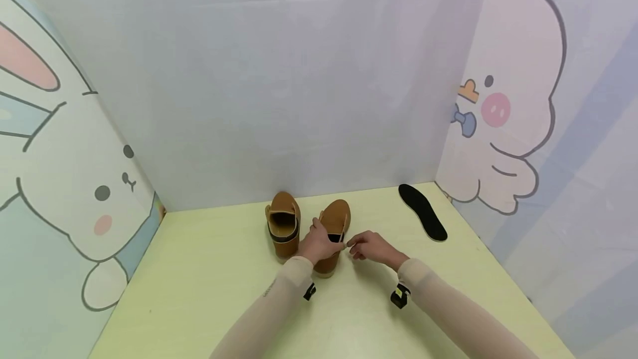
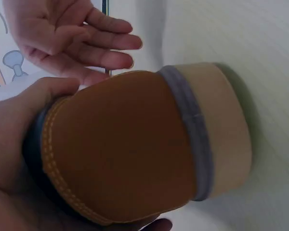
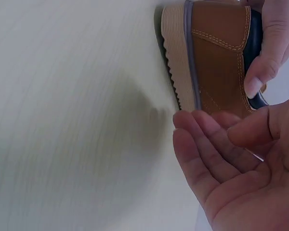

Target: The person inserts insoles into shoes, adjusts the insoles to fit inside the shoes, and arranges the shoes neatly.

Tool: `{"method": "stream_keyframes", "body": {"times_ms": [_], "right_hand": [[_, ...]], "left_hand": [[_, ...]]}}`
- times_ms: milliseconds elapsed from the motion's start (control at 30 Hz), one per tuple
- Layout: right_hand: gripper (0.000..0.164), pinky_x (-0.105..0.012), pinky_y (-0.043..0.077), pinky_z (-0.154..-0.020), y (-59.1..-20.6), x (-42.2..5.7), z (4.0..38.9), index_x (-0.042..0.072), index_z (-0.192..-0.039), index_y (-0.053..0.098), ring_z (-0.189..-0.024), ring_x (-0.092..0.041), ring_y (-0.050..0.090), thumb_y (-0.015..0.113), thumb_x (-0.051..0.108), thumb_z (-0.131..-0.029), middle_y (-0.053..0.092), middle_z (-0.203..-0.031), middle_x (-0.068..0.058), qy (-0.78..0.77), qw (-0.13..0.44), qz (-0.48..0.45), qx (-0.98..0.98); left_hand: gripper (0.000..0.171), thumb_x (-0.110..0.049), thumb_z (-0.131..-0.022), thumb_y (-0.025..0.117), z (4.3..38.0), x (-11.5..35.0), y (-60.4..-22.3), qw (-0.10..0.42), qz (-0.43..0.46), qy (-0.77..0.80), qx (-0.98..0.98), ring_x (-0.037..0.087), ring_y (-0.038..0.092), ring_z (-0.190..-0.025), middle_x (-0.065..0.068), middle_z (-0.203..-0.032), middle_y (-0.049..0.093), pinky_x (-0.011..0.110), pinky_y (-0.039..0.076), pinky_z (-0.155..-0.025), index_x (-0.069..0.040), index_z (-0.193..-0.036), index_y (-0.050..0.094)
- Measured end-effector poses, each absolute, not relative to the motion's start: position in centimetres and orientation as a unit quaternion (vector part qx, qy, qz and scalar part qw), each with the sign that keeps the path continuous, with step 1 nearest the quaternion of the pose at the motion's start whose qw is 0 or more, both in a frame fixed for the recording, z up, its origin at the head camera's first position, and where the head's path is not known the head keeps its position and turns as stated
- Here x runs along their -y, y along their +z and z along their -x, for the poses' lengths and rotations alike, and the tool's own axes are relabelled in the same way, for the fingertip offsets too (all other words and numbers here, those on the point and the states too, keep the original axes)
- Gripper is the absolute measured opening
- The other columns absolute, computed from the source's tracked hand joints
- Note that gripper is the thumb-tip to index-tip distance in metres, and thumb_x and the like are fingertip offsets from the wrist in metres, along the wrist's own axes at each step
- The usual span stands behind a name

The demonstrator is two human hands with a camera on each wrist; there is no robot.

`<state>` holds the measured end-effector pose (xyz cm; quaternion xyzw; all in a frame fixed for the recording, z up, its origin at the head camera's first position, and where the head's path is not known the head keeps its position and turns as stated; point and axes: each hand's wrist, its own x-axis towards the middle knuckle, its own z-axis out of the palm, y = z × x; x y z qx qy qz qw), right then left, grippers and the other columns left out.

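Observation:
Two brown ankle shoes with pale ribbed soles stand side by side at the back of the table. My left hand (image 1: 319, 244) grips the heel of the right-hand shoe (image 1: 335, 225), with the thumb (image 3: 267, 45) curled over the heel's rim. In the left wrist view the brown heel (image 2: 125, 149) fills the frame. My right hand (image 1: 366, 248) hovers just right of that heel with straight, relaxed fingers (image 3: 207, 144) and holds nothing. The other shoe (image 1: 283, 225) stands untouched to the left. A black insole (image 1: 422, 212) lies flat at the back right.
The pale yellow-green table (image 1: 199, 292) is closed in by panels: a plain one behind, a rabbit drawing (image 1: 75, 193) on the left and a chick drawing (image 1: 513, 98) on the right. The insole lies close to the right panel.

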<state>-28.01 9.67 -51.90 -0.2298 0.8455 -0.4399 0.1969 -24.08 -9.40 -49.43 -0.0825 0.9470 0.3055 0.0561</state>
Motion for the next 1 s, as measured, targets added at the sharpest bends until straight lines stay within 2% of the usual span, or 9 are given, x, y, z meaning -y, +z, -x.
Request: {"method": "stream_keyframes", "body": {"times_ms": [100, 200, 333, 433, 600, 800, 1000], "right_hand": [[0.025, -0.033, 0.058, -0.072, -52.1, -10.0, 28.0, -0.008, -0.113, 0.072, -0.083, -0.022, 0.071, 0.055, -0.002, -0.096, 0.073, -0.094, -0.014, -0.438, 0.203, 0.258, -0.837], [0.025, -0.034, 0.059, -0.073, -52.1, -10.2, 28.0, -0.009, -0.112, 0.072, -0.083, -0.021, 0.071, 0.052, -0.003, -0.097, 0.073, -0.094, -0.016, -0.44, 0.196, 0.28, -0.83], [0.027, -0.034, 0.058, -0.074, -52.1, -10.5, 28.0, -0.01, -0.112, 0.071, -0.083, -0.021, 0.071, 0.049, -0.004, -0.098, 0.071, -0.094, -0.018, -0.449, 0.192, 0.287, -0.825], [0.028, -0.032, 0.058, -0.074, -52.4, -10.6, 28.0, -0.01, -0.112, 0.071, -0.083, -0.021, 0.07, 0.047, -0.005, -0.098, 0.071, -0.094, -0.016, -0.449, 0.194, 0.29, -0.822], [0.027, -0.032, 0.058, -0.074, -52.5, -10.6, 28.0, -0.009, -0.113, 0.071, -0.083, -0.022, 0.071, 0.048, -0.004, -0.1, 0.072, -0.093, -0.014, -0.447, 0.186, 0.302, -0.821], [0.026, -0.036, 0.058, -0.074, -52.1, -10.8, 28.1, -0.009, -0.114, 0.07, -0.082, -0.024, 0.071, 0.05, -0.003, -0.1, 0.072, -0.095, -0.017, -0.442, 0.168, 0.312, -0.824], [0.025, -0.03, 0.055, -0.07, -51.7, -11.5, 28.2, -0.007, -0.113, 0.071, -0.08, -0.021, 0.071, 0.05, -0.002, -0.101, 0.072, -0.095, -0.017, -0.436, 0.148, 0.312, -0.831]], "left_hand": [[0.099, -0.044, -0.081, 0.083, 24.4, 9.7, -49.4, 0.051, 0.085, 0.295, -0.95, 0.04, 0.062, -0.109, 0.028, -0.135, 0.051, 0.054, 0.053, -0.088, 0.009, -0.146, 0.03], [0.089, -0.041, -0.08, 0.083, 24.7, 10.1, -49.3, 0.048, 0.086, 0.286, -0.953, 0.039, 0.058, -0.111, 0.026, -0.129, 0.053, 0.054, 0.051, -0.089, 0.008, -0.139, 0.037], [0.09, -0.043, -0.08, 0.083, 25.0, 10.2, -49.4, 0.049, 0.089, 0.267, -0.958, 0.04, 0.056, -0.112, 0.025, -0.127, 0.052, 0.054, 0.051, -0.089, 0.007, -0.138, 0.037], [0.094, -0.046, -0.078, 0.085, 25.0, 10.0, -49.6, 0.05, 0.097, 0.251, -0.962, 0.038, 0.06, -0.102, 0.023, -0.122, 0.053, 0.052, 0.053, -0.083, 0.004, -0.139, 0.034], [0.09, -0.046, -0.078, 0.086, 25.0, 9.8, -49.5, 0.039, 0.107, 0.244, -0.963, 0.036, 0.063, -0.088, 0.021, -0.113, 0.056, 0.05, 0.053, -0.077, 0.001, -0.136, 0.036], [0.091, -0.048, -0.078, 0.085, 25.0, 9.9, -49.8, 0.018, 0.111, 0.243, -0.963, 0.036, 0.065, -0.091, 0.021, -0.117, 0.06, 0.05, 0.053, -0.077, 0.001, -0.139, 0.037], [0.094, -0.046, -0.08, 0.084, 24.8, 10.0, -49.6, -0.001, 0.107, 0.26, -0.96, 0.037, 0.067, -0.093, 0.021, -0.121, 0.062, 0.052, 0.054, -0.077, 0.002, -0.145, 0.036]]}}
